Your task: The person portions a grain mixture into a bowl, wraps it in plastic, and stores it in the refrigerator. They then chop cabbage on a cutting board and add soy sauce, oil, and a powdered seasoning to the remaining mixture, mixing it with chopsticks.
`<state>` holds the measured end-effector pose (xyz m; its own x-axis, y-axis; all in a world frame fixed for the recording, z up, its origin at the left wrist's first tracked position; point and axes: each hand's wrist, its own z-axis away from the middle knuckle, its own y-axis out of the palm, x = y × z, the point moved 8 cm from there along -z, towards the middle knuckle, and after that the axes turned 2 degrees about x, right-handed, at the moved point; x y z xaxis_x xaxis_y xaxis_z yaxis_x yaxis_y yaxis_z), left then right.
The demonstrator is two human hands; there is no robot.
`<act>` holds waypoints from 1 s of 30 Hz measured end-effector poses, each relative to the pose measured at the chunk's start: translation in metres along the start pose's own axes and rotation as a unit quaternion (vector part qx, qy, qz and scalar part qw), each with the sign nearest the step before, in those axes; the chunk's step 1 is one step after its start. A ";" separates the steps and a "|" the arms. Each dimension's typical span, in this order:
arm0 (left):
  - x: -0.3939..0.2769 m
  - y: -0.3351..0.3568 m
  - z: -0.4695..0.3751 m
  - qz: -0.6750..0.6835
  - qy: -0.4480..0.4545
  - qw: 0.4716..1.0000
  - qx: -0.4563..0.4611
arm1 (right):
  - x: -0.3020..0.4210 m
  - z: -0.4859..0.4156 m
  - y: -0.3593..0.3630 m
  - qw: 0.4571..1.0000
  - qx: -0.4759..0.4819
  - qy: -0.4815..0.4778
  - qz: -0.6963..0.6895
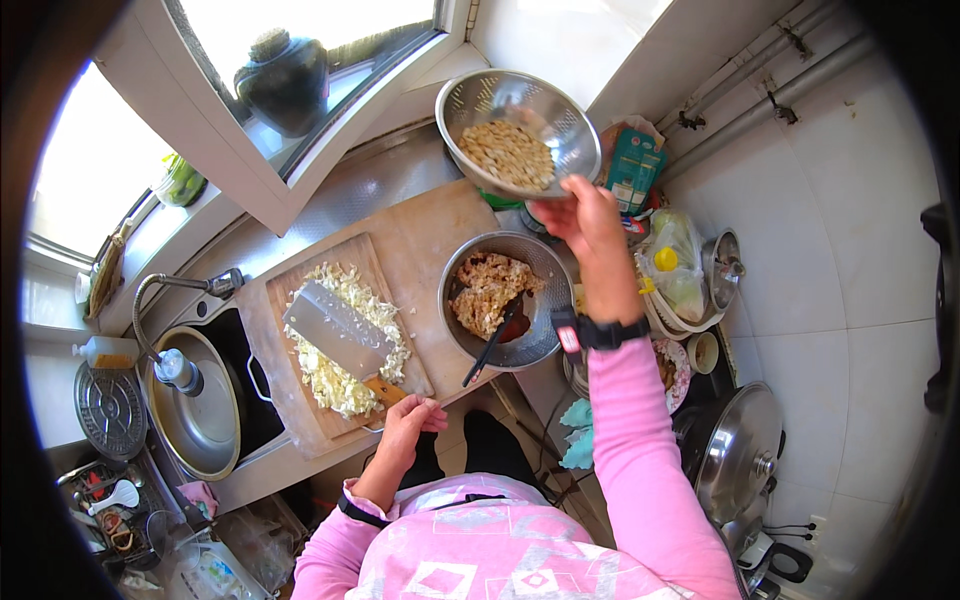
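Note:
My right hand (583, 217) is at the near rim of a perforated metal colander (574, 142), thumb over the edge and fingers underneath. Shelled, pale brown pieces that look like nuts or beans (506, 154) lie in it. Closer to me, a second metal colander (555, 300) holds minced filling (487, 292), dark sauce and black chopsticks (495, 337). My left hand (409, 424), fingers curled together with nothing visible in them, hovers by the wooden handle (385, 391) of a cleaver (337, 326). Its blade rests flat on chopped cabbage (330, 386) on a wooden cutting board (367, 259).
A larger board (442, 217) lies under the cutting board. Left are a sink with a metal basin (165, 420) and a faucet (225, 283). An open window sash (262, 202) juts over the counter. On the right stand bagged vegetables (675, 262) and a lidded pan (739, 450).

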<state>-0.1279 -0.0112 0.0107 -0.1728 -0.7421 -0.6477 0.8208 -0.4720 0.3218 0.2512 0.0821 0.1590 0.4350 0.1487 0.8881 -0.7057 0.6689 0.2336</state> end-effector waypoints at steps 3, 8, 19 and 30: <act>0.003 -0.011 0.004 0.028 0.006 1.000 -0.008 | 0.010 -0.057 0.039 1.000 -0.020 -0.016 -0.010; 0.005 -0.034 0.013 0.061 0.021 0.997 -0.035 | 0.028 -0.133 0.080 0.996 -0.058 -0.064 0.008; 0.024 -0.069 0.014 0.091 -0.004 0.992 -0.082 | 0.024 -0.187 0.111 1.000 -0.001 -0.007 0.018; 0.017 -0.054 -0.001 0.074 -0.001 0.996 -0.053 | 0.015 -0.148 0.103 0.997 0.058 0.056 -0.004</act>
<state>-0.1746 0.0018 -0.0187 -0.0476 -0.8009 -0.5970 0.8901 -0.3052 0.3385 0.2681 0.2609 0.1379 0.4968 0.2288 0.8372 -0.7591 0.5821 0.2914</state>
